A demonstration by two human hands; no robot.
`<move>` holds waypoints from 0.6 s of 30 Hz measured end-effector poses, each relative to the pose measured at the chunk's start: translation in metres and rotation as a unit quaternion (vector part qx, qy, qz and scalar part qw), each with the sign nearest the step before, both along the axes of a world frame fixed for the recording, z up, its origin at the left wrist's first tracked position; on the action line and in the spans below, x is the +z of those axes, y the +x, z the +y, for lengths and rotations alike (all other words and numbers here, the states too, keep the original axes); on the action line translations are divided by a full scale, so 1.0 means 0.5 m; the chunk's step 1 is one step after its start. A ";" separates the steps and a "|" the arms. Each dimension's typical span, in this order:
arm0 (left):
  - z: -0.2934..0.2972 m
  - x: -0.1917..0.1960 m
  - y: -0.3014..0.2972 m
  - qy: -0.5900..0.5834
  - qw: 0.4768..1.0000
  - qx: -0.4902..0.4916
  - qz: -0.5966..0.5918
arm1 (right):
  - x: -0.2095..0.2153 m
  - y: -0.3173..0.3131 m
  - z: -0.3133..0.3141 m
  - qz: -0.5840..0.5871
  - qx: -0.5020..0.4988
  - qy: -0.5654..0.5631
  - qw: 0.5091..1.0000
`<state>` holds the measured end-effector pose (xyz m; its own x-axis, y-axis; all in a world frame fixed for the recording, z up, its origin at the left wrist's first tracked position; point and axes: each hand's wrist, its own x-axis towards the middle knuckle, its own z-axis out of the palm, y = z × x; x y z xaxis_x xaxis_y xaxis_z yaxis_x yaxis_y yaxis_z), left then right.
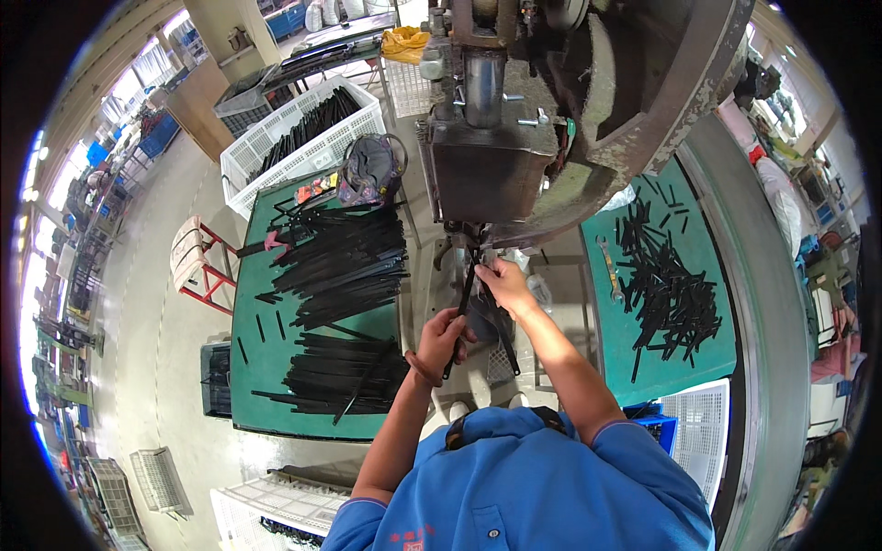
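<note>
Below the head of a large metal press (487,170), a long thin black strip (468,296) stands tilted with its upper end at the tooling. My left hand (442,338) is closed around the strip's lower part. Higher up, my right hand (504,284) pinches at the strip near its upper end, close under the press; the fingertips are partly hidden. A second dark strip (506,346) slants down just below my right hand, and what supports it is hard to make out.
Piles of long black strips (340,262) cover the green table on my left, beside a bag (368,171). Short black pieces (669,285) and a wrench (609,268) lie on the right green table (611,344). A white crate (234,163) of strips stands far left, a red-legged stool (196,257) nearer.
</note>
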<state>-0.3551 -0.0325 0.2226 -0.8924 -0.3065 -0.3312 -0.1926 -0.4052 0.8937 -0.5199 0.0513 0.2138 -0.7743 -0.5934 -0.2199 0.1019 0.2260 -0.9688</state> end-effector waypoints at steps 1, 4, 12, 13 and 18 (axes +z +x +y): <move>-0.005 0.007 0.000 0.003 1.000 -0.008 -0.013 | 0.002 0.004 0.007 0.003 0.009 -0.010 1.000; -0.025 0.025 0.000 0.009 0.999 -0.036 -0.029 | 0.005 0.023 0.036 -0.035 0.029 -0.010 0.999; -0.056 0.032 0.002 0.017 0.996 -0.084 -0.015 | -0.006 0.070 0.077 -0.069 -0.006 -0.022 0.997; -0.058 0.034 0.001 0.019 0.996 -0.084 -0.031 | -0.004 0.071 0.078 -0.065 -0.007 -0.028 0.997; -0.062 0.043 0.000 0.008 0.995 -0.094 -0.011 | 0.009 0.070 0.077 -0.076 0.002 -0.042 0.996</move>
<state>-0.3551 -0.0635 0.2439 -0.9263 -0.1291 -0.3539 -0.2850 -0.3742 0.8824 -0.4848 0.0897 0.2186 -0.7331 -0.6180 -0.2838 0.2480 0.1457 -0.9578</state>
